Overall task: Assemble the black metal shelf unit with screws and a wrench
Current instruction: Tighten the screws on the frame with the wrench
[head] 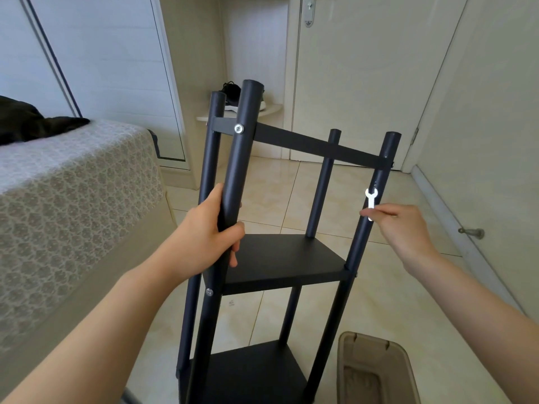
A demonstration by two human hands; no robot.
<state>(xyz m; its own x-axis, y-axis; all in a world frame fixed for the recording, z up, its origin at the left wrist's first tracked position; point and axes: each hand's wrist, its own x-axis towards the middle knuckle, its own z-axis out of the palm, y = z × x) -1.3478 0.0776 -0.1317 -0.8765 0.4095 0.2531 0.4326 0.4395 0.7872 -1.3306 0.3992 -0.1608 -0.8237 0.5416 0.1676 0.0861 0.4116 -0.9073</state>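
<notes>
The black metal shelf unit (280, 260) stands upright on the tiled floor, with several round posts, two flat shelves and a crossbar near the top. A silver screw (239, 128) sits in the front left post at the crossbar, and another screw (208, 292) is lower on a left post. My left hand (210, 237) grips the front left post at mid height. My right hand (399, 228) pinches a small white flat wrench (371, 202) by its lower end, right beside the front right post.
A bed with a patterned cover (67, 199) is close on the left. A beige bin (376, 371) stands at the lower right. A closed door (364, 77) and a wall with a door stop (472, 233) lie ahead and to the right. Dark shoes (233, 94) rest on a corner ledge.
</notes>
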